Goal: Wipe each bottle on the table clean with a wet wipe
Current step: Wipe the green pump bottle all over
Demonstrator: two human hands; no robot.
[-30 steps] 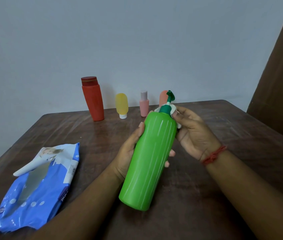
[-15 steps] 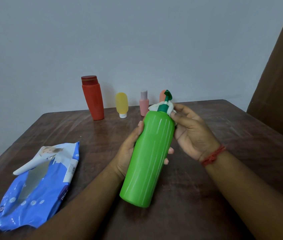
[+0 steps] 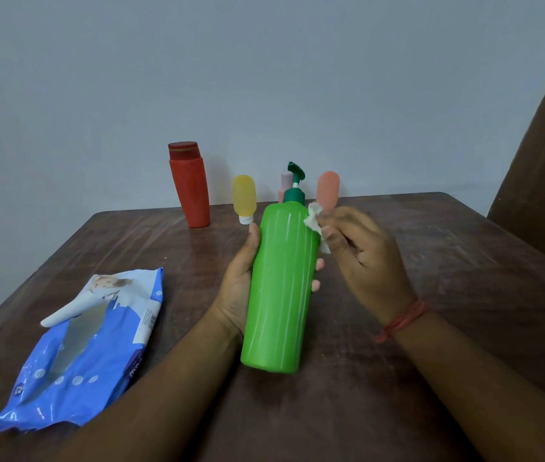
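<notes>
A tall green pump bottle [image 3: 281,288] with a dark green pump head is held above the table, tilted slightly right. My left hand [image 3: 238,288] grips its body from behind, thumb on the left side and fingertips showing on the right. My right hand [image 3: 364,258] pinches a crumpled white wet wipe [image 3: 316,225] against the bottle's upper right shoulder. At the table's far edge stand a red bottle [image 3: 190,185], a yellow tube [image 3: 244,198], a small pink bottle [image 3: 283,186] partly hidden by the pump, and a salmon tube [image 3: 328,190].
A blue wet-wipe pack [image 3: 81,355] with its flap lifted lies at the front left of the dark wooden table [image 3: 447,261]. A pale wall stands right behind the table. A brown panel [image 3: 544,161] rises at the right.
My right hand has drawn the wipe off the pump neck down to the bottle's right shoulder. The bottle stands more upright and a little higher.
</notes>
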